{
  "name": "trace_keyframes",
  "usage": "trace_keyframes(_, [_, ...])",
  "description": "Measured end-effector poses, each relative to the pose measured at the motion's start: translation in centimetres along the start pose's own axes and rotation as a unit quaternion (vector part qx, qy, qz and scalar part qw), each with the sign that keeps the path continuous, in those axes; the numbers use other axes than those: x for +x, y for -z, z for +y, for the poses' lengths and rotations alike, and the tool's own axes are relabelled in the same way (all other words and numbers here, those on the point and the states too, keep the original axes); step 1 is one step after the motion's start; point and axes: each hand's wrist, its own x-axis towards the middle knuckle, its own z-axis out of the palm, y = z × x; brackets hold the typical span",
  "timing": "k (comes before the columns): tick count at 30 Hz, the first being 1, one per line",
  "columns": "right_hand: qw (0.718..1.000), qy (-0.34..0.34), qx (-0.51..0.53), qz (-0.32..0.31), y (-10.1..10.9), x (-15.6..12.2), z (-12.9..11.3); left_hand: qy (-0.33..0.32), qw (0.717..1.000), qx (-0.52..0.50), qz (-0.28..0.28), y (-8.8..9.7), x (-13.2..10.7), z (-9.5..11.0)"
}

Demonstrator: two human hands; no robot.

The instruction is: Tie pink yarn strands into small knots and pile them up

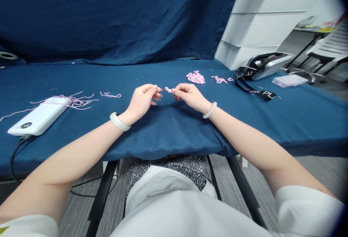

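Over the middle of the blue cloth, my right hand (190, 95) pinches a small knotted piece of pink yarn (169, 90) between thumb and forefinger. One end of that piece sticks out to the left of the fingertips. Facing it a short gap away is my left hand (144, 101), its thumb pressed to the curled forefinger. Whether a thin strand lies in those left fingers is too small to see. Beyond my right hand lies a pile of pink knotted yarn pieces (195, 77), with a few looser pink pieces (219, 80) to its right.
Loose pink yarn strands (81, 102) drape over a white power bank (43, 117) with a black cable at left. A short yarn bit (110, 94) lies nearby. Right stand an open grey case (268, 66), a black lettered strap (261, 94) and a flat clear box (289, 80).
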Motion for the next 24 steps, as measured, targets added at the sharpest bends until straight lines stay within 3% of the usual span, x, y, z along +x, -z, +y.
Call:
trace_keyframes(2, [0.993,0.029,-0.082,0.074,1.6,1.1,1.7,0.007,1.000,0.016,0.005,0.1,0.3,-0.4])
trace_keyframes(5, [0.951,0.047,-0.238,0.194,5.4,2.4,4.7,-0.046,0.991,0.127,-0.017,0.2,0.5,-1.4])
trace_keyframes(8, [0.893,-0.037,-0.360,0.270,9.7,2.7,7.3,-0.157,0.938,0.294,-0.094,0.1,0.4,-2.5])
trace_keyframes(11, [0.852,-0.126,-0.401,0.312,12.4,2.5,9.1,-0.222,0.889,0.358,-0.180,-0.1,0.3,-3.2])
trace_keyframes(13, [0.835,-0.180,-0.413,0.315,13.0,2.8,9.7,-0.233,0.875,0.368,-0.209,-0.2,0.2,-3.4])
trace_keyframes(18, [0.810,-0.232,-0.437,0.313,12.8,4.3,10.3,-0.253,0.852,0.386,-0.249,-0.1,0.3,-3.5])
trace_keyframes(24, [0.815,-0.252,-0.411,0.321,13.5,4.7,10.8,-0.254,0.832,0.412,-0.272,0.0,0.0,-3.3])
